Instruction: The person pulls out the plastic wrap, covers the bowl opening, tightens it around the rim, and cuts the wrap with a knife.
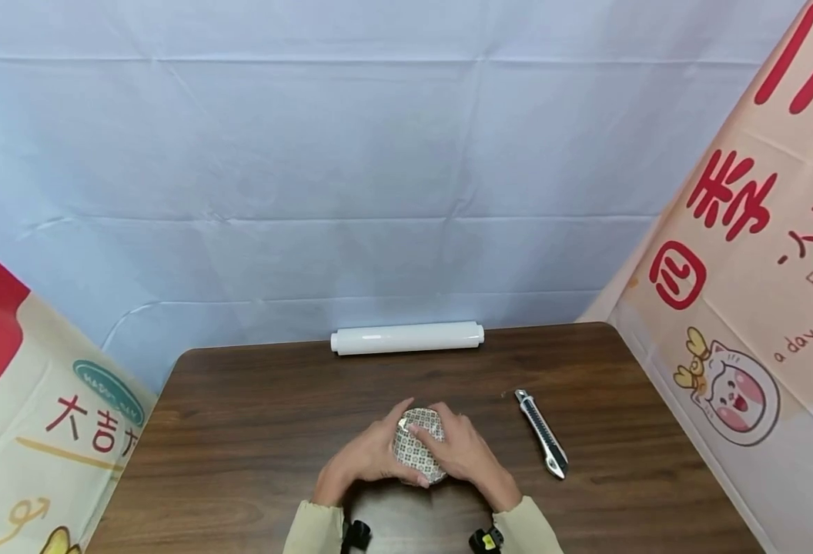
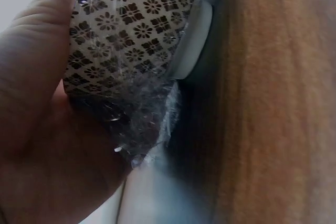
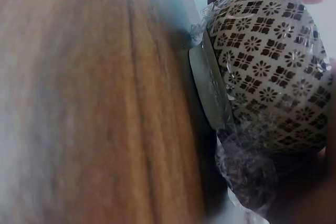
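A small bowl (image 1: pixel 418 445) with a brown-and-white flower pattern sits between both hands at the front middle of the table. Clear cling film (image 2: pixel 149 114) covers it, and the film is bunched and crumpled near the pale foot ring (image 3: pixel 206 87), which faces the wooden tabletop. From the left side, my left hand (image 1: pixel 375 452) curls round the bowl, its thumb along the near edge. My right hand (image 1: pixel 463 448) grips the opposite side, thumb laid across the patterned surface. In the right wrist view part of the right hand is cut off by the frame edge.
A white roll (image 1: pixel 408 338) lies along the back edge of the brown table (image 1: pixel 254 431). To the right of the hands is a utility knife (image 1: pixel 541 433), lying at a slant. A pale cloth backdrop (image 1: pixel 296 185) hangs behind, with printed cloths at both sides.
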`<state>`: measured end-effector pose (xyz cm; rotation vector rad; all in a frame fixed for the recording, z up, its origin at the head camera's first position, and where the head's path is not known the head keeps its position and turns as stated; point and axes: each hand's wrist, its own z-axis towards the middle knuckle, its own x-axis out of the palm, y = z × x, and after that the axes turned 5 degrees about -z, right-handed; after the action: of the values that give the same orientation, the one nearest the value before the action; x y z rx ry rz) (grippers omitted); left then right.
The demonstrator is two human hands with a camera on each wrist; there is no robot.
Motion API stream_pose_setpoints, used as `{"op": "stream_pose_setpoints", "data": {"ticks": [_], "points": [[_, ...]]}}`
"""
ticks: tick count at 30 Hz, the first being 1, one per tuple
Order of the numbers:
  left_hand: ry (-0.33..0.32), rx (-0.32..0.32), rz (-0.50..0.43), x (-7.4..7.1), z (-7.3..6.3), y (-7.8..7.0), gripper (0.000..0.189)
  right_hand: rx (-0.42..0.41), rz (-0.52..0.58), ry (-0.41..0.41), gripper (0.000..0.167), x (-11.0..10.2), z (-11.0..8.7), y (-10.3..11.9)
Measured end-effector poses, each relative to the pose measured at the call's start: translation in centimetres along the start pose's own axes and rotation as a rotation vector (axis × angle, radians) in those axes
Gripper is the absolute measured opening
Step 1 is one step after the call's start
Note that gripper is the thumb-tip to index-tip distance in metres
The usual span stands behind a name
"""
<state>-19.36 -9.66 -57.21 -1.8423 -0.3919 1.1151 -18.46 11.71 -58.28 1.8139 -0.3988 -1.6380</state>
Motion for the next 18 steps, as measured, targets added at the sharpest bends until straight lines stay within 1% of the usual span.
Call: {"op": "stream_pose_setpoints", "data": {"ticks": [4,7,10,12,16,18], "points": [[0.007,-0.026,0.02,-0.2,-0.1,-0.2,0.132,-0.013,0.0,0.047,0.067,-0.1,0.1,0.2],[0.004,-0.029,0.051,-0.5,0.1,-0.4,0.118,-0.058,-0.043,0.047,0.063,-0.6,0.3,0.6],[-0.022,-0.016,0.083,-0.9,0.5,-0.6,0.102,-0.096,-0.091,0.028,0.054,-1.1,0.4,1.0],[-0.044,-0.008,0.086,-1.0,0.8,-0.8,0.091,-0.1,-0.108,0.014,0.054,-1.4,0.5,1.1],[-0.079,0.043,0.08,-0.9,1.7,-1.1,0.064,-0.117,-0.117,0.012,0.047,-1.4,0.7,1.0],[-0.107,0.076,0.103,-0.5,2.3,-1.0,0.061,-0.122,-0.124,0.01,0.039,-1.3,0.8,1.0]]}}
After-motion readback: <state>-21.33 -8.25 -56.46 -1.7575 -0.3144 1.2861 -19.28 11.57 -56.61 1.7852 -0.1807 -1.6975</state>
